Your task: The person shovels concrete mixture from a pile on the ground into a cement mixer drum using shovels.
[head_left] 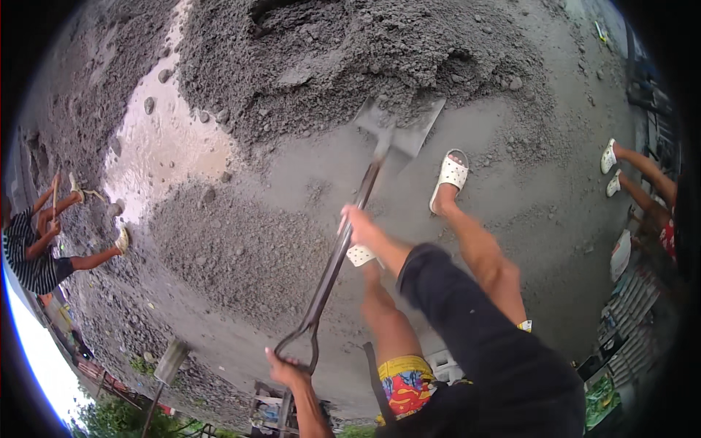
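A shovel slants across the middle of the head view, its handle low and its blade far from me. My left hand is closed around the grip at the handle's end. Partway up the shaft, my right hand wraps it, slightly blurred, below a dark sleeve. The shovel's flat metal blade lies at the foot of a large heap of wet grey sand-and-gravel mix. Some of the mix sits on the blade, and its front edge is hidden by the heap.
Murky water pools left of the heap, beside a lower gravel patch. My feet in white sandals stand on wet grey ground near the shovel. One person holding a handle is at the far left; another person's legs show far right.
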A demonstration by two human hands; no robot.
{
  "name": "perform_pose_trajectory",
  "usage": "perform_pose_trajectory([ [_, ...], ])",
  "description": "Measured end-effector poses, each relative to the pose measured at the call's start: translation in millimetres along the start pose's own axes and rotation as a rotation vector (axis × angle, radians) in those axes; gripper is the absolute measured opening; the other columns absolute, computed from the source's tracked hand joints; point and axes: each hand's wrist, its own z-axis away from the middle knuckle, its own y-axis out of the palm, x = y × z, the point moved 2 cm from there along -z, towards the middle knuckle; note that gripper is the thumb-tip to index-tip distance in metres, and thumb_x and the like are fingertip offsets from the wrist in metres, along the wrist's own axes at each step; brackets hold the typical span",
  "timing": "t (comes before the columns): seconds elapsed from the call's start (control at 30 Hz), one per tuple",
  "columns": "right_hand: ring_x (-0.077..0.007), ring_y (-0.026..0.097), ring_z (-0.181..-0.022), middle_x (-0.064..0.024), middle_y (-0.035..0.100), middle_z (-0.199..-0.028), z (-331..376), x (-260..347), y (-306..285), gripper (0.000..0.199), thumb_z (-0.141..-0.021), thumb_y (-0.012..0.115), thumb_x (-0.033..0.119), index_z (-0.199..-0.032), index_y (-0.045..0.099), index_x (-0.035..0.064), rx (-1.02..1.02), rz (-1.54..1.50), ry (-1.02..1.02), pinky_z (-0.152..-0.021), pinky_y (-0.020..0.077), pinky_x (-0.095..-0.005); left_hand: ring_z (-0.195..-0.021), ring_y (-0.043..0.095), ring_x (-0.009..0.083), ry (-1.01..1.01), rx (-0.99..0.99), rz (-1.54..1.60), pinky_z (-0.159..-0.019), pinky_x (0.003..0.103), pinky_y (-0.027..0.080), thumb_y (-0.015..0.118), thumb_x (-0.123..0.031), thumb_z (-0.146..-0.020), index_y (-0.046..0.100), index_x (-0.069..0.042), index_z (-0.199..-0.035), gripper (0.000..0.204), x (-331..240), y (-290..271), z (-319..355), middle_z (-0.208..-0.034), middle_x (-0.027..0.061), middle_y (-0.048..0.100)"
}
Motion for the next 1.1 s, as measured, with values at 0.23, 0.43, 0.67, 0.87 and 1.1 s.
perform_pose_trajectory([
  [0.23, -0.0137, 0.041, -0.045, -0.0008, 0.041, -0.054, -23, 191, -23, 0.016, -0.075, 0.057, 0.015, -0.07, 0.042, 0.0104, 0.002, 0.066, -0.139, -0.044, 0.0409, -0.0312, -0.041, 0.04, 0.0128, -0.119, 0.205, 0.164, -0.04, 0.027, 0.035, 0.055, -0.031, -0.088, 0.042, -0.007, -0.063, 0.037, 25, 139, 98, -0.052, 0.0024, 0.041],
  [0.43, -0.0125, 0.041, -0.045, 0.0, 0.041, -0.054, -17, 138, -30, 0.012, -0.076, 0.055, 0.01, -0.071, 0.043, 0.0103, 0.035, 0.126, -0.211, -0.045, 0.0404, -0.0292, -0.044, 0.041, 0.0125, 0.135, 0.192, 0.088, -0.038, 0.026, 0.034, 0.055, -0.027, -0.087, 0.044, -0.002, -0.065, 0.035, 30, 96, 67, -0.055, 0.0042, 0.043],
  [0.67, -0.0159, 0.043, -0.045, -0.0012, 0.044, -0.053, 54, -8, 18, 0.014, -0.073, 0.058, 0.013, -0.067, 0.045, 0.0106, 0.185, -0.255, -0.208, -0.047, 0.0432, -0.0329, -0.041, 0.039, 0.0126, 0.436, 0.33, 0.064, -0.039, 0.026, 0.032, 0.054, -0.027, -0.088, 0.045, -0.003, -0.063, 0.037, -61, -27, -49, -0.049, 0.0042, 0.042],
  [0.87, -0.0222, 0.047, -0.046, -0.0056, 0.046, -0.054, 170, -131, 2, 0.014, -0.071, 0.059, 0.016, -0.067, 0.048, 0.0095, 0.24, -0.538, -0.21, -0.047, 0.0436, -0.0371, -0.044, 0.037, 0.0097, 0.644, 0.579, -0.051, -0.039, 0.024, 0.032, 0.056, -0.035, -0.087, 0.044, -0.006, -0.068, 0.037, -151, -169, -71, -0.055, 0.0007, 0.04],
  [1.1, -0.0155, 0.047, -0.044, -0.0035, 0.046, -0.054, 368, -270, -87, 0.013, -0.068, 0.061, 0.014, -0.063, 0.05, 0.0082, -0.238, -0.829, -0.254, -0.041, 0.0426, -0.0321, -0.047, 0.04, 0.0111, 0.822, 0.915, -0.174, -0.042, 0.024, 0.034, 0.057, -0.039, -0.086, 0.044, -0.005, -0.069, 0.04, -193, -227, -19, -0.059, 0.002, 0.042],
])
